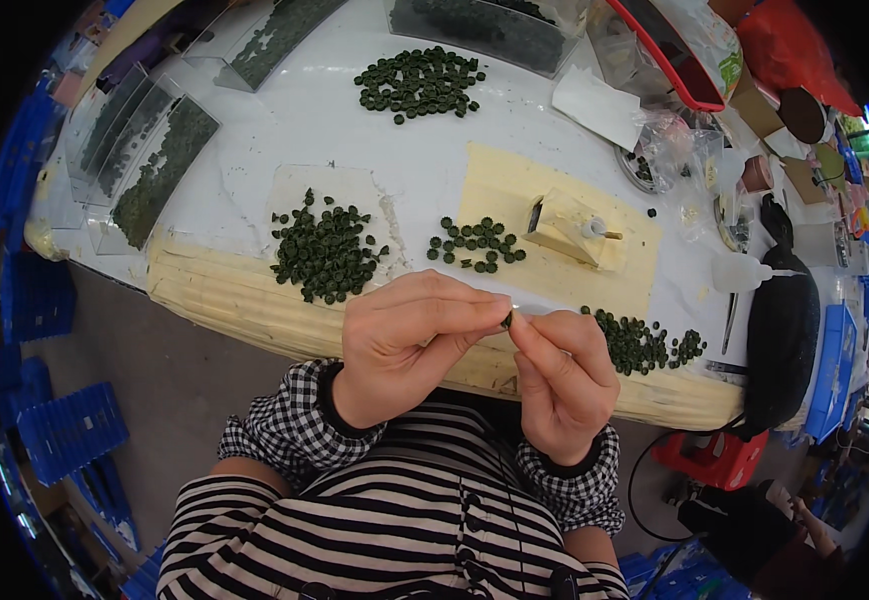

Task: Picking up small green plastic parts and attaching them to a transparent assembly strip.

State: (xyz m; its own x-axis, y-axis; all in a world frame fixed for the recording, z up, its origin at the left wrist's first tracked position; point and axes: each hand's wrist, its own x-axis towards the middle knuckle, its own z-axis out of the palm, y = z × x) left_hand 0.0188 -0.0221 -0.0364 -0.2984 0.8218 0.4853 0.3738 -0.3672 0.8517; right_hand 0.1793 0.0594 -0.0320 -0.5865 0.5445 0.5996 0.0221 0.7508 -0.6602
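Note:
My left hand (pixel 405 335) and my right hand (pixel 567 375) meet above the table's near edge, each pinching with thumb and forefinger. Between their fingertips is a small dark green piece (pixel 507 320), mostly covered by the fingers. Just beyond the hands lies a loose group of small round green pieces (pixel 473 243). A larger heap of green pieces (pixel 325 250) is to the left of my left hand, and another heap (pixel 640 343) spreads to the right of my right hand. A cream-taped block with a metal tip (pixel 575 230) stands on a yellow sheet (pixel 495 175).
Farther off is another green heap (pixel 420 83). Clear trays (pixel 170 165) line the left and far sides. To the right are a white squeeze bottle (pixel 740 272), tweezers (pixel 731 322), plastic bags (pixel 677 165) and a long black object (pixel 785 340). Padding (pixel 245 295) covers the near edge.

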